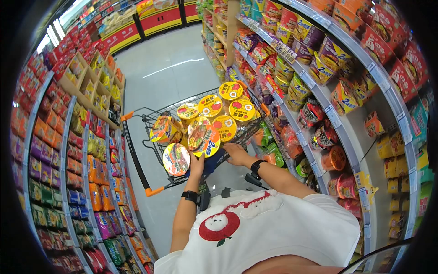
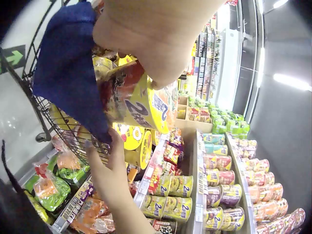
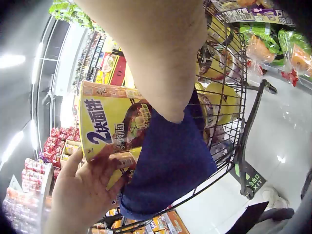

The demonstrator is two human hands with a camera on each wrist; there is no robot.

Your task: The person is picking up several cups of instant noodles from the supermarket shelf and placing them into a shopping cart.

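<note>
My left hand [image 1: 197,165] holds an instant noodle cup [image 1: 203,137] with a big "2" on its yellow side, tilted over the near end of the cart. In the right wrist view, the left hand's fingers [image 3: 100,168] lie against the cup's wall. The right hand [image 1: 236,154] pinches the edge of a dark blue cloth [image 2: 68,63] at the basket's near rim; in the left wrist view its thumb and fingers [image 2: 115,146] close on that edge. Several yellow-lidded noodle cups [image 1: 210,106] fill the wire cart [image 1: 157,114]. One pale-lidded cup [image 1: 176,159] sits at the near left corner.
Shelves of noodle cups [image 1: 319,68] run close along the right. Bagged noodles [image 1: 96,173] fill the left shelves. The cart's black handlebar with orange ends [image 1: 135,157] faces left. Grey floor [image 1: 159,64] stretches ahead towards red and yellow display bins [image 1: 159,20].
</note>
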